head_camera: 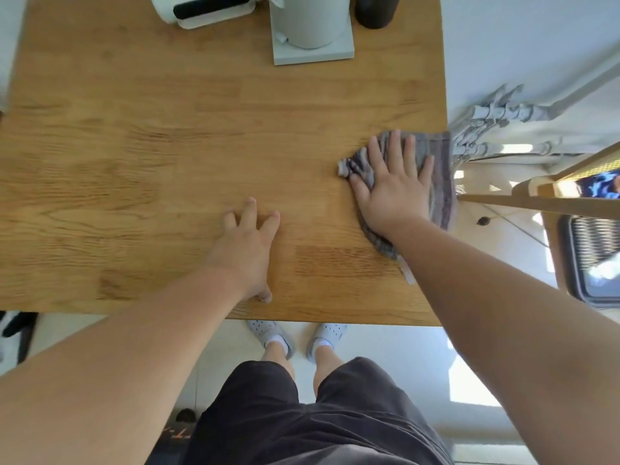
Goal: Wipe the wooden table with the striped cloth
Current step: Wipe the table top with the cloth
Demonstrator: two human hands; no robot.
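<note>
The wooden table fills the upper half of the view. A grey striped cloth lies bunched at the table's right edge, partly hanging over it. My right hand presses flat on the cloth with fingers spread. My left hand rests on the bare wood near the front edge, fingers apart, holding nothing. The cloth's middle is hidden under my right palm.
At the table's back edge stand a white appliance, a white cylinder on a square base and a dark cylinder. A wooden chair and grey pipes are to the right of the table. My legs and feet are below the front edge.
</note>
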